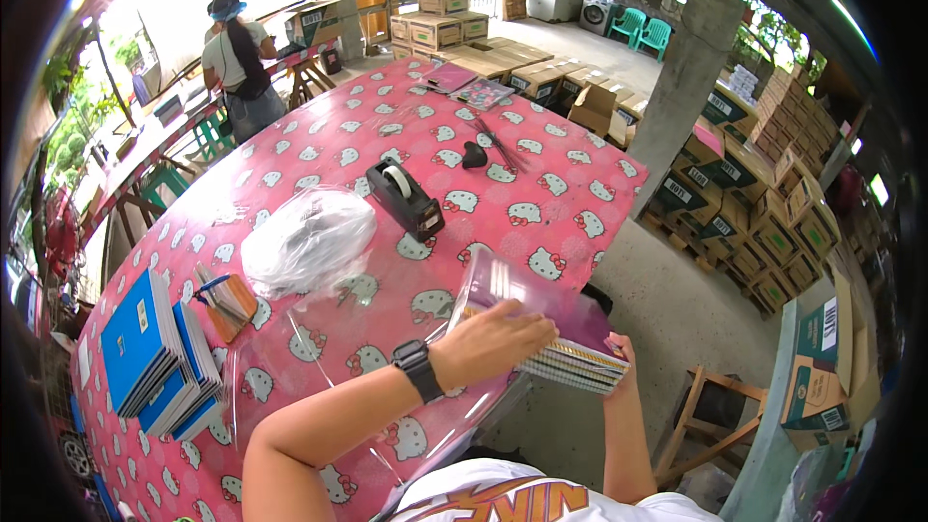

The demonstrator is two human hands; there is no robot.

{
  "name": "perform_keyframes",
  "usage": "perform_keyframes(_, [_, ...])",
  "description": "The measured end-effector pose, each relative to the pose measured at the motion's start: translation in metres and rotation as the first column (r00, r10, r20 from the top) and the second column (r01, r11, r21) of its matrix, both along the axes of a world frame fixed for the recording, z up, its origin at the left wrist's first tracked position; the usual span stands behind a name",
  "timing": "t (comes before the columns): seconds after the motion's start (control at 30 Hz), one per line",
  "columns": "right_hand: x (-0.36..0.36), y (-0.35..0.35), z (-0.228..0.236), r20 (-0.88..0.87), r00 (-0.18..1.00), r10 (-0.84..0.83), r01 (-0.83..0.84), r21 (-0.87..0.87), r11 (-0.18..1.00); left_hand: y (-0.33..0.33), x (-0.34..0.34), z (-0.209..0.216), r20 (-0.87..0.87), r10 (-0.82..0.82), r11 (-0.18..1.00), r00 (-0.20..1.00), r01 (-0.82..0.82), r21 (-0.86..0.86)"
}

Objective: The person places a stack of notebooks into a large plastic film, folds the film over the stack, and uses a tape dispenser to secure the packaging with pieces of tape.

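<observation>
Worktop (488, 195): wide, under a pink cover printed with white cat faces, most of the things lying on it.
Carton stacks (720, 179): brown and green boxes, on the floor beyond the worktop's right side.
Plastic bag (307, 242): a clear, crumpled heap, left of the tape dispenser.
Blue books (145, 338): piled at the worktop's left, the piles overlapping.
Notebook stack (575, 367): spiral-bound, purple cover uppermost, in both hands at the worktop's near right edge, one end reaching past it.
Tape dispenser (406, 198): black, with a pale roll, beyond the notebooks.
Right hand (623, 362): fingers clamped on the notebook stack's outer corner, thumb above, the others mostly hidden.
Left hand (495, 340): laid across the stack's top, fingers stretched out and close together, gripping nothing.
Heart-shaped object (474, 155): black, beside some thin dark strips (498, 143).
Watch (419, 371): dark, square-faced, on the left wrist.
</observation>
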State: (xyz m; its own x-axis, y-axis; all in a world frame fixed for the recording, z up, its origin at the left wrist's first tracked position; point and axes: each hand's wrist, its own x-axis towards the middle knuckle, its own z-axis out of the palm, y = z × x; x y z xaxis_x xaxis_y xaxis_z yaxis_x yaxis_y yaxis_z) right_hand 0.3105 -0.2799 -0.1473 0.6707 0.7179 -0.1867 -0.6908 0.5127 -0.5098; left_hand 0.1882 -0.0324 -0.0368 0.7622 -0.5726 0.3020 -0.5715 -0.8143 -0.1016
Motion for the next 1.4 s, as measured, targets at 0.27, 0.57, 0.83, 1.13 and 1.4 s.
perform_keyframes(0.27, [0.154,0.090,-0.054,0.232,0.894,-0.382,0.407,-0.066,0.911,0.011,-0.056,-0.040,-0.266,0.412,0.742,0.872,-0.490,-0.457])
perform_keyframes(0.57, [0.143,0.129,-0.021,0.817,0.176,0.548,0.947,-0.293,0.133,0.043,-0.312,-0.148,-0.382,0.924,-0.100,0.036,-0.939,-0.329])
perform_keyframes(0.83, [-0.101,0.231,-0.068,0.500,-0.446,0.743,0.549,-0.503,0.668,0.005,-0.358,-0.193,-0.358,0.863,-0.411,-0.357,-0.907,-0.085])
perform_keyframes(1.13, [-0.173,0.354,-0.011,0.802,-0.215,0.558,0.155,-0.536,0.830,0.020,-0.360,-0.183,-0.331,0.882,-0.430,-0.336,-0.861,-0.272])
perform_keyframes(1.4, [-0.367,0.544,0.095,0.311,0.389,0.867,-0.642,-0.584,0.497,0.073,-0.396,-0.143,-0.484,0.864,-0.446,0.139,-0.233,-0.864])
